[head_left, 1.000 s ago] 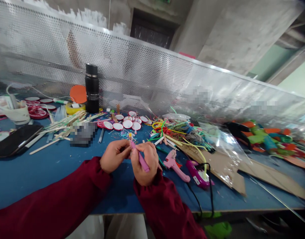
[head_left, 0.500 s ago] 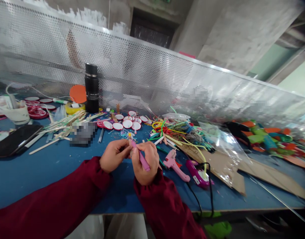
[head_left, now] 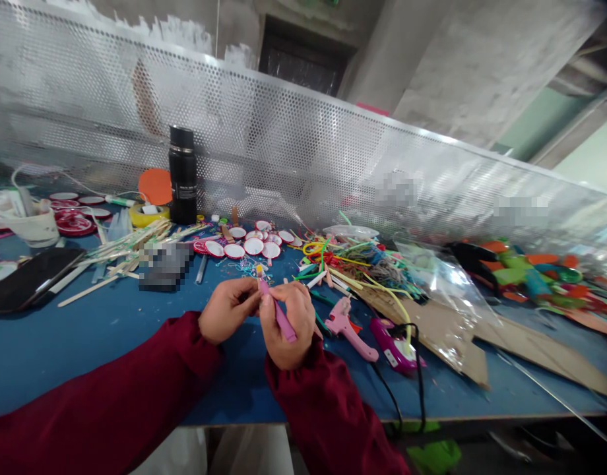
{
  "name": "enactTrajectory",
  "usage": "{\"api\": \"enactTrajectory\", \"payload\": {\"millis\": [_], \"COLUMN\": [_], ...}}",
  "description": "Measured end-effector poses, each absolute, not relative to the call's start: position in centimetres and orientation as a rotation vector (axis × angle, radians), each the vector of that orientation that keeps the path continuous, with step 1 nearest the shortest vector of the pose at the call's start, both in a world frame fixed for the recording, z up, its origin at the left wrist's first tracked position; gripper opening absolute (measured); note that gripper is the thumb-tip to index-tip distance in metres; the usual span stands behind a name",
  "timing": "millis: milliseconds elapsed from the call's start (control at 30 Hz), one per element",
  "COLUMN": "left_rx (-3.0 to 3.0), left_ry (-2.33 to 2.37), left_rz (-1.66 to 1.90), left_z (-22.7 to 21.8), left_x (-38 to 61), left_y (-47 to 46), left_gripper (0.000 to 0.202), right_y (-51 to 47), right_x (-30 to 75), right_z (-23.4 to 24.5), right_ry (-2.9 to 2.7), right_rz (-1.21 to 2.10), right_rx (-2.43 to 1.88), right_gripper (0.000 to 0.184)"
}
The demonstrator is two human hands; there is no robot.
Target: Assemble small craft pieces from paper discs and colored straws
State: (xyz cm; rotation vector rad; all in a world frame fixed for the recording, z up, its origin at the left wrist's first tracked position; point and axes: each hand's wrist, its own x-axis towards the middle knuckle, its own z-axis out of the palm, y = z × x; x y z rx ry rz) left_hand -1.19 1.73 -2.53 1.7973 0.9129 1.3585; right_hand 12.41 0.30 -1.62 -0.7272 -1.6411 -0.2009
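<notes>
My right hand (head_left: 287, 324) is closed around a pink pen-like stick (head_left: 284, 322), which slants away from me with its far end up. Close beside it, my left hand (head_left: 228, 310) pinches with thumb and fingertips near the stick's far end; what is between them is hidden. A small yellow-tipped piece (head_left: 258, 270) shows just beyond the fingertips. Both hands are held over the near part of the blue table. Past them lie white discs with red rims (head_left: 254, 246) and small tangled threads (head_left: 241, 266).
Right of my hands are a pink glue gun (head_left: 351, 331), a purple device (head_left: 393, 346) with a black cord, colored cords (head_left: 367, 264) and cardboard (head_left: 432, 330). To the left are wooden sticks (head_left: 130, 254), a phone (head_left: 31, 280) and a black bottle (head_left: 183, 178). Perforated metal (head_left: 303, 145) stands behind.
The pink stick and my right hand have shifted very slightly to the left, nearer the left fingertips. The left hand stays almost in place.
</notes>
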Motion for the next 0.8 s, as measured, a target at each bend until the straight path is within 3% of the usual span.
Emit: {"api": "enactTrajectory", "payload": {"millis": [800], "left_rx": [1.807], "left_ry": [0.905], "left_rz": [1.304], "left_z": [-2.64], "left_x": [-1.28], "left_y": [1.75], "left_gripper": [0.031], "right_y": [0.37], "right_x": [12.49], "right_z": [-1.22], "right_ry": [-1.634], "right_rz": [-0.217], "right_rx": [-0.729], "right_gripper": [0.005]}}
